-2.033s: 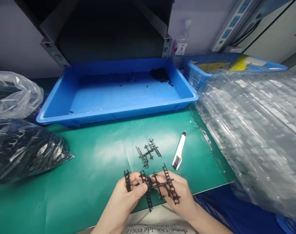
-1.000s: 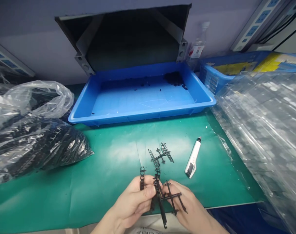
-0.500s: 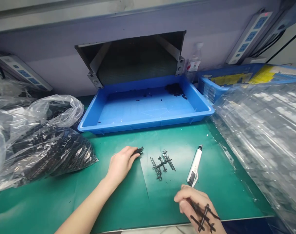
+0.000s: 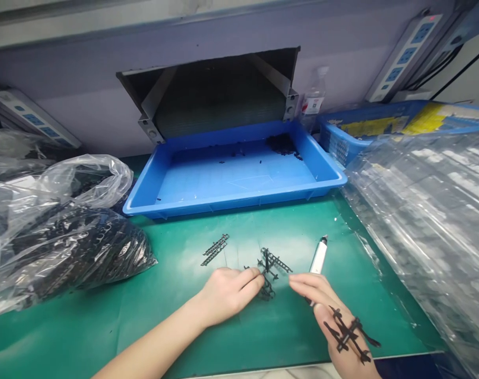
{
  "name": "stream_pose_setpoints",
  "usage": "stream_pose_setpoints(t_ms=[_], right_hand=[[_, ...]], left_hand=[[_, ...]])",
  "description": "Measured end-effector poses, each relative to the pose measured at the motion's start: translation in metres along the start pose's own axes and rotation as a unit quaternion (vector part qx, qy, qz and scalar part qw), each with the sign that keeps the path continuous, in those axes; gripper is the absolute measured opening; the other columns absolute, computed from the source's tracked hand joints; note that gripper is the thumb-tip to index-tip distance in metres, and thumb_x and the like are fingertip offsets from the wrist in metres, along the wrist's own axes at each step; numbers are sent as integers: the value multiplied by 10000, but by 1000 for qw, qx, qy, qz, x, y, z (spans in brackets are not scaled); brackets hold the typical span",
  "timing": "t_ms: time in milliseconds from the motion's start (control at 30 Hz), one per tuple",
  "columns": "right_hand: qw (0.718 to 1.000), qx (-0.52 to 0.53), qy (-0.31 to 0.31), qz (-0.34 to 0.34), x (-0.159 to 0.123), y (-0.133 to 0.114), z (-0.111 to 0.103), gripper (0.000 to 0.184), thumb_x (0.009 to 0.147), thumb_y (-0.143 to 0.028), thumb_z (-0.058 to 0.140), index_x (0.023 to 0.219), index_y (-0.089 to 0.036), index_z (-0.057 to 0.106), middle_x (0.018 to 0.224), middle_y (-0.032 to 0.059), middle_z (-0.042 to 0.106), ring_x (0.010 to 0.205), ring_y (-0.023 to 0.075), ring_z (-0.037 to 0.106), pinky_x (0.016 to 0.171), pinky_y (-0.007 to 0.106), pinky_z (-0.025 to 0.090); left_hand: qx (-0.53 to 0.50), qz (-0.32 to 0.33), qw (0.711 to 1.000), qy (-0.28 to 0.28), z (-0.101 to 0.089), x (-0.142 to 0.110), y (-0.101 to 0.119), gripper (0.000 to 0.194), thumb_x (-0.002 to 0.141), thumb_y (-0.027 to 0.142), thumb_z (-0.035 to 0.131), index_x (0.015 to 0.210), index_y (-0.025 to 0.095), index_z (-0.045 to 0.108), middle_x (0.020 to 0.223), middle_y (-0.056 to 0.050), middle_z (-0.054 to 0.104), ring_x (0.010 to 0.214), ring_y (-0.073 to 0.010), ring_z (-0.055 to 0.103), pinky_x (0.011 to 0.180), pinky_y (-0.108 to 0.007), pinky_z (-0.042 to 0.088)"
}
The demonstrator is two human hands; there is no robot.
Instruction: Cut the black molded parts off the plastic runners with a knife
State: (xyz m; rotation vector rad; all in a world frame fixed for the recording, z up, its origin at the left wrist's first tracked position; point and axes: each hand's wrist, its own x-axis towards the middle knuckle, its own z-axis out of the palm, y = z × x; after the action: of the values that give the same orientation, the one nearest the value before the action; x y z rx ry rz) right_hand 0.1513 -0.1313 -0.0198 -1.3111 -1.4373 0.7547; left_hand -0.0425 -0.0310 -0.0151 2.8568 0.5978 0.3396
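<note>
My left hand [image 4: 235,290] has its fingers closed on the near left part of a black plastic sprue frame [image 4: 278,263] with ladder-like strips and small rings. My right hand [image 4: 322,302] is just to the right, its fingers stretched out. A bare black sprue [image 4: 348,332] shows in front of its thumb base and wrist; whether it touches the hand I cannot tell. Partly behind the right fingers lies a white-handled cutter knife [image 4: 319,257]. Two loose black ladder-like strips [image 4: 215,249] lie on the green mat [image 4: 176,231], left of the sprue frame.
A blue tray [image 4: 235,202] with a dark pile of small parts stands behind. At left is a clear bag [image 4: 105,247] of black parts. Clear plastic trays [image 4: 429,210] and a blue basket [image 4: 342,139] occupy the right. A bottle [image 4: 313,100] stands by the wall.
My left hand has let go of the black strips and moved right onto the sprue frame. My right fingers have straightened, and the bare sprue now shows lower right, by the wrist.
</note>
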Motion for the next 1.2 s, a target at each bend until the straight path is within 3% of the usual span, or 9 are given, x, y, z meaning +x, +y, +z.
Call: stream_pose_setpoints(t_ms=[133, 267, 400, 600, 667, 833, 933, 1033, 1200], right_hand=[[999, 10, -29, 9, 0, 1, -8, 288, 927, -262, 398, 1146, -363, 554, 1128, 17, 579, 1006, 188, 533, 881, 293, 425], [976, 111, -175, 62, -6, 5, -3, 278, 927, -266, 403, 1161, -340, 535, 957, 30, 608, 863, 178, 579, 759, 287, 466], [963, 124, -216, 101, -7, 4, 9, 184, 913, -289, 434, 976, -281, 608, 773, 5, 583, 673, 147, 563, 608, 242, 440], [970, 97, -202, 93, -4, -4, 14, 240, 887, -369, 467, 808, -221, 638, 735, 22, 601, 655, 159, 577, 595, 243, 465], [975, 79, -175, 111, -6, 1, 15, 261, 880, -396, 465, 798, -222, 641, 784, 43, 620, 756, 187, 598, 671, 268, 492], [975, 114, -78, 173, -14, 16, 24, 304, 863, -480, 453, 868, -220, 613, 863, 61, 636, 819, 189, 614, 744, 281, 515], [979, 91, -47, 179, -12, 15, 30, 309, 846, -491, 474, 831, -220, 623, 830, 46, 629, 765, 177, 609, 718, 259, 516], [985, 75, -31, 151, -6, 10, 32, 273, 846, -450, 490, 784, -225, 631, 750, 15, 574, 625, 143, 570, 589, 219, 501], [992, 49, -30, 116, -1, 6, 33, 192, 835, -372, 527, 740, -224, 605, 763, 10, 572, 541, 127, 541, 492, 207, 464]], left_hand=[[-307, -120, 944, -16, -27, -6, 23, 220, 846, 192, 438, 941, 178, 636, 845, -70, 681, 743, -160, 621, 616, -230, 431], [-568, -287, 771, -19, -36, -13, 36, 214, 726, 357, 618, 678, 150, 640, 602, -13, 598, 518, -103, 493, 497, -206, 382], [-730, -351, 586, 1, -23, -19, 39, 289, 652, 407, 696, 655, 127, 623, 603, -19, 620, 577, -107, 540, 581, -206, 411], [-806, -403, 433, 21, -13, -19, 47, 355, 571, 423, 752, 691, 152, 556, 556, -13, 631, 548, -113, 574, 600, -218, 421], [-763, -426, 484, 38, -15, -15, 46, 340, 581, 421, 735, 690, 157, 552, 554, -5, 617, 563, -115, 561, 610, -219, 422], [-455, -493, 735, 95, -21, -9, 28, 188, 674, 357, 610, 664, 172, 575, 673, -3, 606, 595, -128, 516, 550, -216, 408], [-281, -480, 821, 126, -20, -7, 10, 210, 698, 393, 570, 748, 192, 607, 765, -21, 646, 632, -163, 541, 587, -252, 421], [-202, -475, 839, 175, -19, -6, 1, 265, 684, 412, 586, 854, 213, 621, 918, -32, 645, 680, -173, 554, 610, -256, 423], [-376, -506, 769, 110, -20, -10, 24, 213, 693, 403, 556, 700, 193, 588, 694, -5, 603, 569, -144, 501, 521, -233, 395]])
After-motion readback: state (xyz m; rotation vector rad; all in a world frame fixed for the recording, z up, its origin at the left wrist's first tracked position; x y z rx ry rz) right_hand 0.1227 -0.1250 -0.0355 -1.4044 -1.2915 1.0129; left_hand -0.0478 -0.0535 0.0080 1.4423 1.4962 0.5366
